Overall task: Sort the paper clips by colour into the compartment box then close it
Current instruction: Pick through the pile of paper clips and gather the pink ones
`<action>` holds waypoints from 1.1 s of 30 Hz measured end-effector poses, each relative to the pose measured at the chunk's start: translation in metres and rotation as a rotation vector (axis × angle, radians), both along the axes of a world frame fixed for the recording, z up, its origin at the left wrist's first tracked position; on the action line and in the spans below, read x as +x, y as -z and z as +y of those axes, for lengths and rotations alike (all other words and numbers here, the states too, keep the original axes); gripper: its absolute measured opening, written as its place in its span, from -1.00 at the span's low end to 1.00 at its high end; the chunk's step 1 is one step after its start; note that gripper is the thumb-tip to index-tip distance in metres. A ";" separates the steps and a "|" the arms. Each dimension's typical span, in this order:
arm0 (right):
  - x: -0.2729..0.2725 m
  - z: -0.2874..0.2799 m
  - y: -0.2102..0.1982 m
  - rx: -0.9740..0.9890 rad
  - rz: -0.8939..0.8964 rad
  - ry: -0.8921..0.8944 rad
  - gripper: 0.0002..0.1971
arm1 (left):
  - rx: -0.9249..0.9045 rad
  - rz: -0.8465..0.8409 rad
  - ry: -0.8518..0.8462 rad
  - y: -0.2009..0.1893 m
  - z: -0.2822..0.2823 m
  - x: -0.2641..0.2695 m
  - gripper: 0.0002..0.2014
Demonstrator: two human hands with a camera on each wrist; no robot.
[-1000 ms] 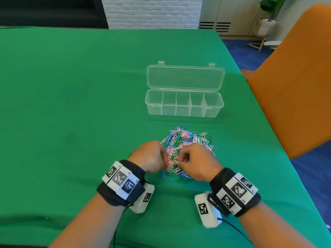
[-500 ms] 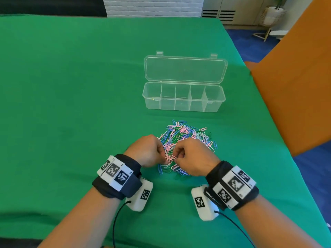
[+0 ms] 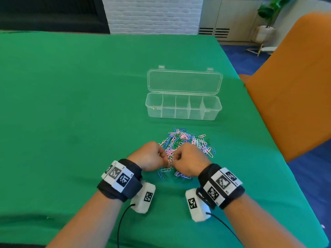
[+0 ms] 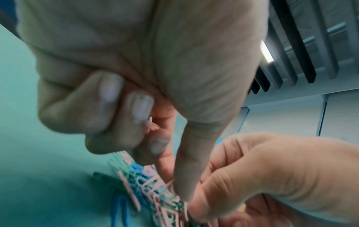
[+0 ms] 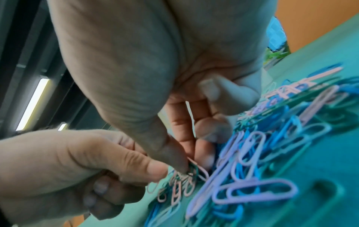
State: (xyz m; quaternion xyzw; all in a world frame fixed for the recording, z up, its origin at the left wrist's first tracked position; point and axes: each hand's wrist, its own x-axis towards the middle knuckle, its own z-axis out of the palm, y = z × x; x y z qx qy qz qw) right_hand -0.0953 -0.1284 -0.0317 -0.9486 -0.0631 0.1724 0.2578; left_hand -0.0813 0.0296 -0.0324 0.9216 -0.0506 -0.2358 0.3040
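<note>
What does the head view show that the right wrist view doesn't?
Only the head view shows the clear box beyond the pile, lid open, its compartments apparently empty, plus the orange chair and both wristbands. Only the right wrist view shows the fingertips close up: the right hand and left hand both pinch at a small tangle of pink and green clips. Both views show the two hands meeting at the near edge of the mixed pile of clips on the green table.
</note>
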 end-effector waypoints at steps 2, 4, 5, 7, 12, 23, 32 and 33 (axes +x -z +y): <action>0.000 -0.008 0.000 0.073 0.030 0.042 -0.82 | -0.104 0.023 -0.018 -0.002 0.001 0.003 -0.89; -0.001 -0.018 0.000 0.175 0.066 0.083 -0.85 | -0.256 0.079 -0.072 -0.004 0.002 0.005 -0.91; -0.001 -0.023 -0.001 0.234 0.084 0.108 -0.86 | -0.353 0.128 -0.113 -0.005 0.003 0.005 -0.92; -0.003 -0.031 -0.004 0.371 0.119 0.166 -0.88 | -0.563 0.240 -0.194 -0.005 0.005 0.005 -0.89; -0.004 -0.040 -0.014 0.607 0.218 0.262 -0.92 | -0.798 0.320 -0.316 -0.003 0.008 0.005 -0.92; -0.002 -0.029 -0.013 0.601 0.174 0.267 -0.95 | -0.892 0.333 -0.288 0.009 -0.021 -0.003 -0.82; -0.020 -0.041 -0.001 0.668 0.178 0.341 -0.93 | -0.811 0.264 -0.319 0.014 -0.021 -0.006 -0.85; -0.025 -0.041 0.002 0.681 0.178 0.347 -0.94 | -0.813 0.265 -0.321 0.016 -0.022 -0.009 -0.85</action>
